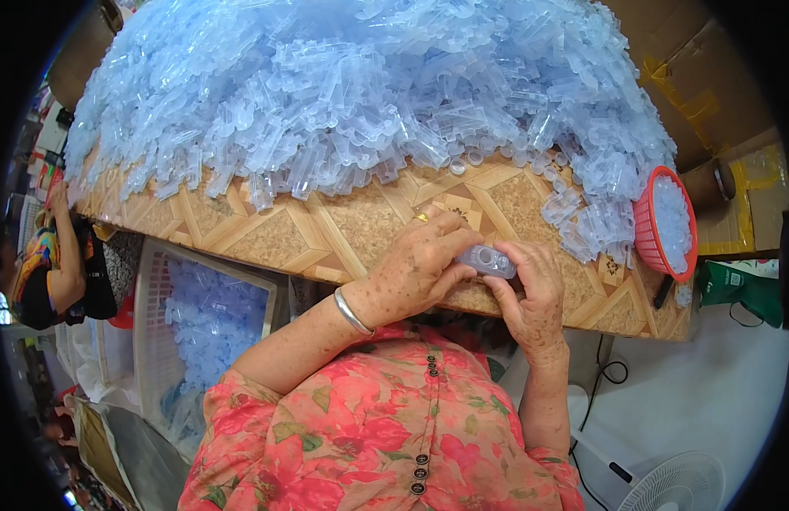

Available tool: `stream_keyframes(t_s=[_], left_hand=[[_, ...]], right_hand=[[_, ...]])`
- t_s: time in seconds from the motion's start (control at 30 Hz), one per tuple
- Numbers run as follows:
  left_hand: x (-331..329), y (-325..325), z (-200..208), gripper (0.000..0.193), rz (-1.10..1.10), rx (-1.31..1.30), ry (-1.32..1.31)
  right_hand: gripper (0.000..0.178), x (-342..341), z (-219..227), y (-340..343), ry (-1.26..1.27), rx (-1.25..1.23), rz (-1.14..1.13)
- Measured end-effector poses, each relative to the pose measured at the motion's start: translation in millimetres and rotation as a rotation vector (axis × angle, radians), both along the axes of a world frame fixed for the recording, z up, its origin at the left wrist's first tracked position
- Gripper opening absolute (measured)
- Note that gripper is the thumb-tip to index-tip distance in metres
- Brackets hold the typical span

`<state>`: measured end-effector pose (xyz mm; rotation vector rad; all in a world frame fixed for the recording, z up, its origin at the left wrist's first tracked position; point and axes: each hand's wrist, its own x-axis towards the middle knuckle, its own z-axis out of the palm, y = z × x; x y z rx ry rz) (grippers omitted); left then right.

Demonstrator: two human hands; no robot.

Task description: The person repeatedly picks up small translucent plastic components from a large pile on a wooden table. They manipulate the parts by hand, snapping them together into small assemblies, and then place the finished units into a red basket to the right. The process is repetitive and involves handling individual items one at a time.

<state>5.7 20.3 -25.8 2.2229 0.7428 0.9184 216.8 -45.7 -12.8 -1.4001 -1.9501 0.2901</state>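
Close to the table's front edge, my left hand (pixel 424 264) and my right hand (pixel 535 294) pinch one small translucent plastic piece (pixel 486 261) between them. The piece is oblong, with a round ring mark on its upper face. Fingers of both hands are closed on its two ends and cover part of it. Beyond my hands, a large heap of similar clear bluish plastic pieces (pixel 343 111) spreads over the patterned tabletop (pixel 326 234). Some look like flat tubes and others like small round caps. A few loose pieces (pixel 586 226) lie to the right of my hands.
A red plastic basket (pixel 645 223) with clear pieces stands at the table's right edge. Left below the table, a white crate (pixel 147 315) holds more pieces. Cardboard boxes (pixel 709 81), a green bag (pixel 735 285) and a white fan (pixel 675 485) are at right. Another person (pixel 58 264) sits far left.
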Motion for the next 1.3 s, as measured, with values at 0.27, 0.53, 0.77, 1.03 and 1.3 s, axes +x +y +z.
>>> stream_keyframes(t_s=[0.27, 0.53, 0.77, 1.03, 1.3], left_hand=[[5.0, -7.8, -5.8, 0.038, 0.080, 0.056, -0.001], [4.6, -10.9, -6.7, 0.039, 0.087, 0.090, 0.004], [4.8, -8.8, -8.2, 0.040, 0.081, 0.111, -0.024], [2.9, -10.9, -7.6, 0.043, 0.095, 0.098, -0.068], [0.6, -10.2, -7.7, 0.042, 0.090, 0.075, -0.071]], right_hand=[[0.044, -0.8, -5.1, 3.0, -0.040, 0.023, -0.005], [0.036, 22.1, 33.6, 27.8, 0.113, -0.366, 0.120], [0.028, -5.9, 22.5, 105.3, -0.175, -0.183, 0.127], [0.020, -14.4, 14.1, 110.4, -0.328, -0.180, 0.018], [0.023, 32.3, 26.8, 77.4, 0.171, -0.717, -0.098]])
